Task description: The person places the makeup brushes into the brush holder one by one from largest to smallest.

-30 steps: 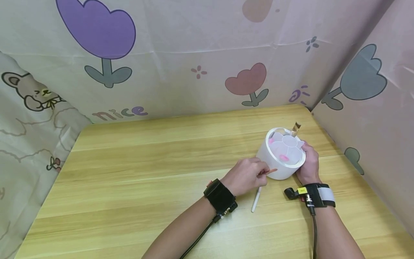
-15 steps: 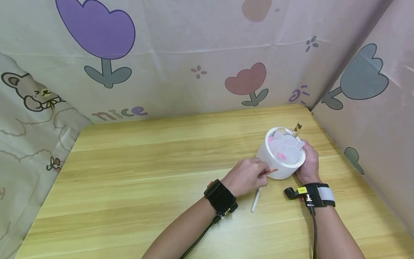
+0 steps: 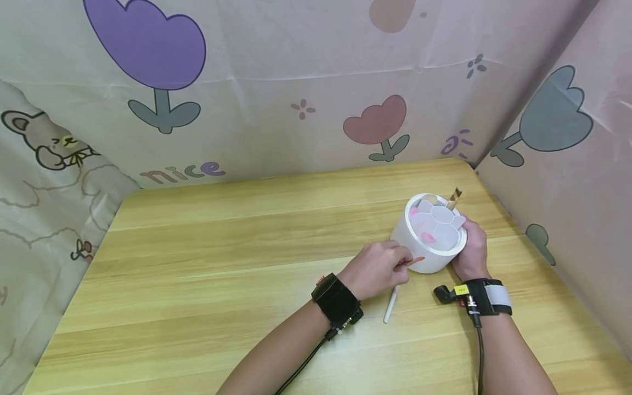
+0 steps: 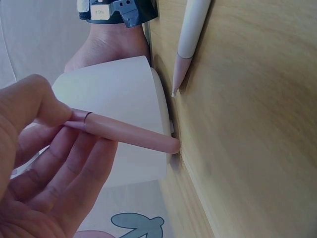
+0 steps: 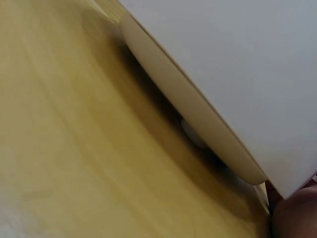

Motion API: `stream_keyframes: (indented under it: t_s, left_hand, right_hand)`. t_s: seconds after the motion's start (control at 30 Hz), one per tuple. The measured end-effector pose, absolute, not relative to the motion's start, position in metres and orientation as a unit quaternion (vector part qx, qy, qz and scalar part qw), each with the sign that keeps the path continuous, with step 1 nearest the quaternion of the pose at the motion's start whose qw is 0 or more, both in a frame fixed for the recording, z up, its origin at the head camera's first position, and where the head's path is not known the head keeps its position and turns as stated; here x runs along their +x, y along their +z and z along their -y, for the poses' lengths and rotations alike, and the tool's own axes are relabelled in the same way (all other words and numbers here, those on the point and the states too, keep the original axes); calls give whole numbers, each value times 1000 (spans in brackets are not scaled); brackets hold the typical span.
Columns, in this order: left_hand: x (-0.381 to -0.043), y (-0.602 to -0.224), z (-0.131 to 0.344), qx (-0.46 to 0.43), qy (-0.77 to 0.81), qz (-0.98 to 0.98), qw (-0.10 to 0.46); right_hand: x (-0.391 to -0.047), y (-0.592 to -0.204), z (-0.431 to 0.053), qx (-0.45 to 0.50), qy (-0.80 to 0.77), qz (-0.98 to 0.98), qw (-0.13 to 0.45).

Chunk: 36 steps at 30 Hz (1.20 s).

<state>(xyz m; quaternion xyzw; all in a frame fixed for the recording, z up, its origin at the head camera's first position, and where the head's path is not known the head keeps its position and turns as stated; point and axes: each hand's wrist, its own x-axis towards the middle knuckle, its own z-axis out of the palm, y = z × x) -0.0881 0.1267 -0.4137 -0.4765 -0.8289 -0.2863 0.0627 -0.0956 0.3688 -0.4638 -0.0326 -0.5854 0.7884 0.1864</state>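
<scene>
A white round container (image 3: 427,260) stands at the right of the table. Its top shows a pale, cat-shaped piece (image 3: 432,225) with pink patches, and a brown-gold strip (image 3: 453,199) sticks up at its far rim. My right hand (image 3: 473,249) grips the container's right side, with most fingers hidden behind it. In front of the container, my left hand (image 3: 377,266) pinches a slim pink pen (image 4: 131,134) with a rounded end and a dark ring near the fingertips. Below that hand, a white pen (image 4: 193,29) with a pink pointed tip lies on the table.
The wooden table (image 3: 197,274) carries everything here. Patterned cloth (image 3: 261,109) rises behind it and at both sides, with the right-hand cloth close to the container. A small pale foot (image 5: 192,133) shows in the gap under the container's base.
The front pink patch on the container's top has shifted slightly left, and the brown-gold strip slightly right. Both hands and the pens stay almost where they were.
</scene>
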Motion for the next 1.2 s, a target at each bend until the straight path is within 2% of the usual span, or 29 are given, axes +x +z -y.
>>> stream_keyframes:
  t_s: [0.53,0.8,1.2]
  left_hand:
    - [-87,-412,-127,-479,-287,826,72]
    - [-87,-412,-127,-480,-288,825,79]
    - [-87,-414,-127,-485,-307,811,113]
  right_hand:
    - [-96,-464,-369,-21,796,573,194]
    - [-95,-464,-369,7,806,566,171]
    - [-94,-464,-368,18,812,556,177]
